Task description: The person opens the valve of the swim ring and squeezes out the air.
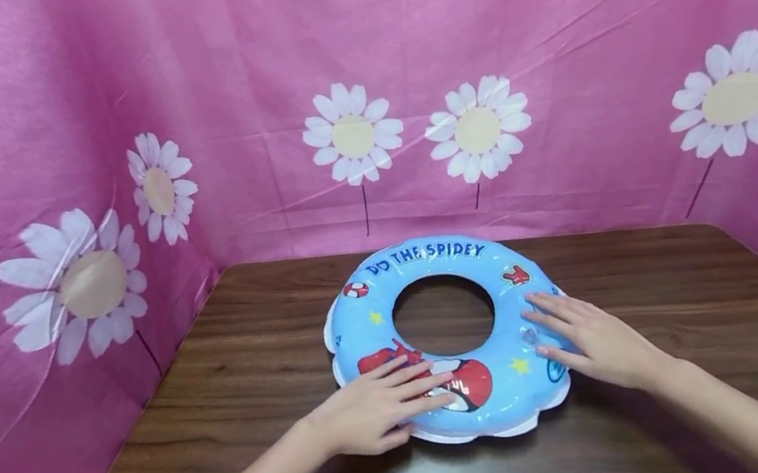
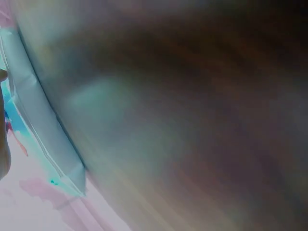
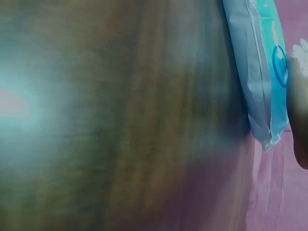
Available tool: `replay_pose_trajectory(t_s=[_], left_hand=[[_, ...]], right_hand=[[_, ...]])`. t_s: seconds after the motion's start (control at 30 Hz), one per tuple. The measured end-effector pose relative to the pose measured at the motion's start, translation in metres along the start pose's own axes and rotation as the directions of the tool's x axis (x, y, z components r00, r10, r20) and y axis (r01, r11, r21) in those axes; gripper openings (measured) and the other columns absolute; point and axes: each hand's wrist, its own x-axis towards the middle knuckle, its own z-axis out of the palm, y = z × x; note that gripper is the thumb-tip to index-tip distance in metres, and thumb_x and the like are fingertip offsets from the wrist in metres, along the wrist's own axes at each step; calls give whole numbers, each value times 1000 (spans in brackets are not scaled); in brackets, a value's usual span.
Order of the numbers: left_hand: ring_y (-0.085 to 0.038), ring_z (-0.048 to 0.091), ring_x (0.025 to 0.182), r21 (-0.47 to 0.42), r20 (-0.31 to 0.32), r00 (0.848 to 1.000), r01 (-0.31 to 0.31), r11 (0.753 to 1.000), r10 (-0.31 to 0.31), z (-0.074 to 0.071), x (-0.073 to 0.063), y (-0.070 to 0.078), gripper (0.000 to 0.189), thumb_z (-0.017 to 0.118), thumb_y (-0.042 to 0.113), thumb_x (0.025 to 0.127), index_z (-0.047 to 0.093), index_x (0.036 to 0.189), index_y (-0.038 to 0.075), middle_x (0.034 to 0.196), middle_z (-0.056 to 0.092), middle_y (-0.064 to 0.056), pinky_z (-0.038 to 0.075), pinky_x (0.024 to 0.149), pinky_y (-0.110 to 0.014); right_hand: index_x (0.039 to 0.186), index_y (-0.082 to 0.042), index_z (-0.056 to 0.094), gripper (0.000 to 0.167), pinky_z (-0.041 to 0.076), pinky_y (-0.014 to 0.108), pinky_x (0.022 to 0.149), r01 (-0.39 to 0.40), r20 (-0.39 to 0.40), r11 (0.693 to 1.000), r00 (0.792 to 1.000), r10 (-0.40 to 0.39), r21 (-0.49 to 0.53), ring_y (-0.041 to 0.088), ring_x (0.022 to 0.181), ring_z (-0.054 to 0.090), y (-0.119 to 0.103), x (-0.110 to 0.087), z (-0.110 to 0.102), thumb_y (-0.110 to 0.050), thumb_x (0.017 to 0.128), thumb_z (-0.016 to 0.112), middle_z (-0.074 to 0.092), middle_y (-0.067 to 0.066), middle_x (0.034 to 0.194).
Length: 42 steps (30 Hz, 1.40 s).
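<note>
A blue inflatable swim ring (image 1: 458,425) with a white underside lies flat on the table. It bears the printed words "DO THE SPIDEY", a red cartoon figure and yellow stars. My left hand (image 1: 371,409) rests on the ring's near left part, fingers straight over the red figure. On the right side, my right hand (image 1: 606,340) touches the ring with spread fingers beside a small clear valve (image 1: 529,337). In the left wrist view the ring's pale side (image 2: 41,103) shows at the left edge. The right wrist view catches its side (image 3: 248,62) at the upper right.
The dark wood-grain table (image 1: 259,334) reaches back to a pink curtain (image 1: 226,60) printed with white daisies. That cloth hangs at the back and along both sides. Light reflects off the table's near part.
</note>
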Motion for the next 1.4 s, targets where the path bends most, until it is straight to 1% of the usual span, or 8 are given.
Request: replay_pose_trajectory(t_s=[0.2,0.33,0.43,0.6,0.77,1.03,1.2,1.4], left_hand=[[-23,19,136,-11,-30,999,45,999,-45,-1,-24,-15,64,62,18,83,37,142,21,148,27,-5,17,107,-40],[-24,27,133,-7,-78,996,51,999,-51,-4,-26,-20,58,62,12,81,46,137,18,143,35,-8,22,106,-38],[-21,33,130,-19,-103,992,68,997,-70,-9,-13,-15,52,59,12,84,49,134,16,139,41,-7,22,106,-35],[-18,33,130,5,-138,987,79,997,-77,-10,30,1,45,54,26,91,49,135,16,139,42,-5,23,106,-35],[-17,26,133,56,-39,992,124,991,-122,3,56,16,52,40,44,96,38,142,20,146,32,0,19,107,-36],[-16,21,135,-113,35,993,115,987,-112,9,35,5,51,39,40,97,32,145,21,148,27,0,17,108,-35],[-14,25,133,-217,-3,995,98,971,-101,5,22,-6,48,42,33,95,40,141,21,145,33,2,17,108,-34],[-17,33,130,-266,-67,991,97,959,-119,2,25,-12,52,48,42,93,43,139,19,141,40,0,20,107,-33]], right_hand=[[132,-11,52,57,26,41,102,30,-43,997,999,-32,-66,30,123,40,-23,-7,-8,-40,83,64,43,11,138],[132,-12,51,59,31,45,96,38,-53,996,998,-42,-78,28,122,41,-29,-5,-12,-42,83,63,45,9,136],[134,-10,49,59,27,40,100,39,-59,998,997,-42,-52,27,123,40,-23,1,-16,-39,84,63,44,8,137],[137,-10,45,58,15,34,107,14,-48,1000,999,-13,25,31,127,34,2,14,-10,-33,86,62,38,8,142],[137,-12,45,56,20,45,104,-30,38,998,999,28,55,31,130,29,14,14,5,-36,89,59,37,9,142],[137,-12,45,59,26,50,99,-55,40,997,998,54,47,31,129,32,-5,-6,5,-40,86,61,41,6,140],[135,-11,48,62,30,50,95,-17,3,1000,1000,17,-20,32,124,38,-23,-12,-2,-43,84,62,46,8,135],[131,-12,52,59,31,51,95,-32,-7,999,999,32,-26,29,123,39,-34,1,-10,-46,84,61,50,6,131]])
